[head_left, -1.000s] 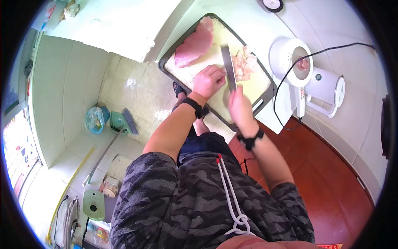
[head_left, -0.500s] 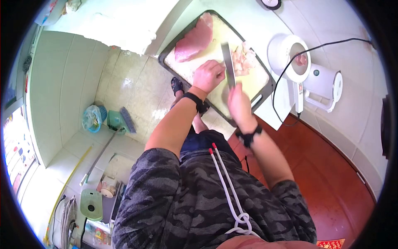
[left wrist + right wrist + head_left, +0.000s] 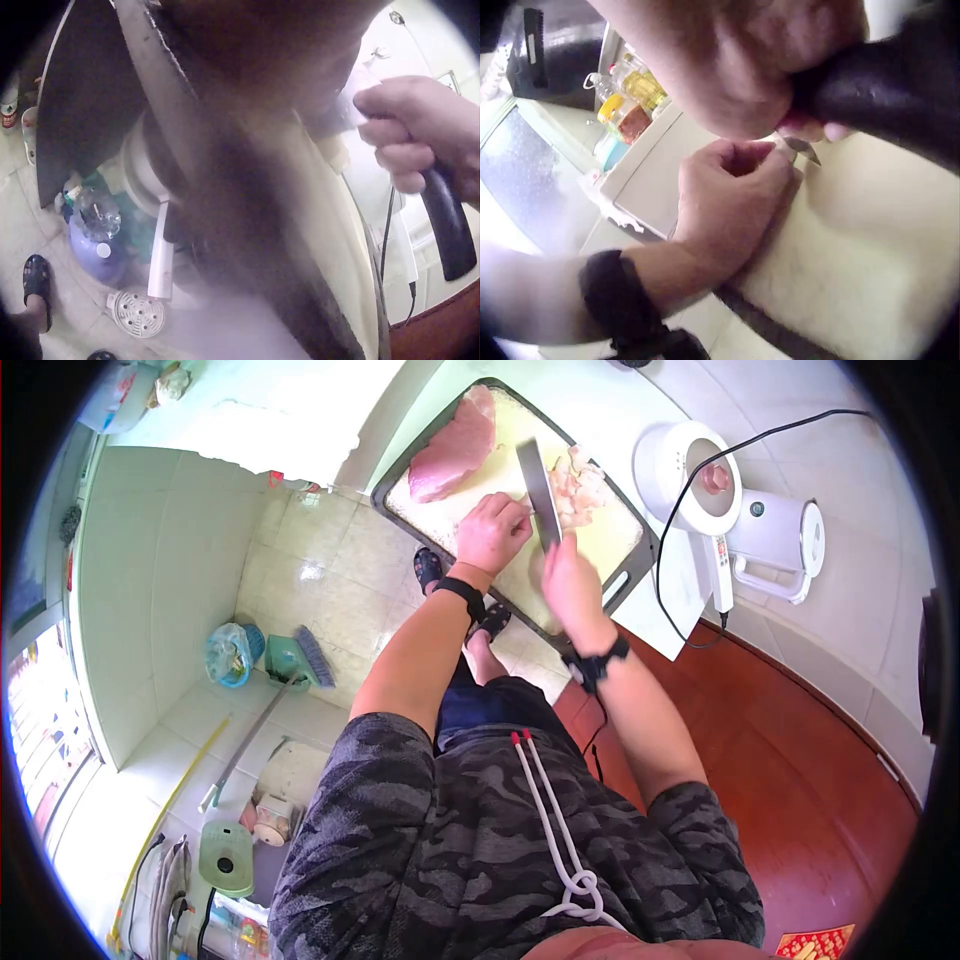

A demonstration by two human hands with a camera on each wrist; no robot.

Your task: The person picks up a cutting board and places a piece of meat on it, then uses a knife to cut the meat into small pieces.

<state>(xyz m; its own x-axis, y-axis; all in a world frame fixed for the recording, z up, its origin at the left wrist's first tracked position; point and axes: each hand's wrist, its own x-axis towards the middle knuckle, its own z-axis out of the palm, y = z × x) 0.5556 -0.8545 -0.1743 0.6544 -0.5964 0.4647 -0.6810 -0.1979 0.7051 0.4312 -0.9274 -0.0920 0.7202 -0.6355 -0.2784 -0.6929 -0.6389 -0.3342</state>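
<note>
My right hand (image 3: 573, 588) grips the black handle (image 3: 448, 225) of a kitchen knife (image 3: 540, 495), whose broad blade stands over a cutting board (image 3: 622, 538) with a dark rim. Beside the blade, my left hand (image 3: 493, 532) has its fingers curled, and a small pale piece of meat (image 3: 528, 510) shows at the fingertips. In the right wrist view, the left hand (image 3: 727, 202) sits just past the knife's tip (image 3: 808, 154). A large pink slab of meat (image 3: 455, 445) lies at the board's far left. Cut meat pieces (image 3: 575, 490) are heaped right of the blade.
Right of the board stand a white electric pot (image 3: 676, 460) with pink meat in it and a white kettle (image 3: 765, 530). A black cord (image 3: 760, 435) crosses over the pot. Bottles (image 3: 641, 82) show behind the left hand in the right wrist view. A bin (image 3: 230, 660) stands on the floor.
The whole board has shifted slightly up and left in the head view. Both hands keep their places beside each other, the right hand blurred with small knife movements. The slab and heap look unchanged.
</note>
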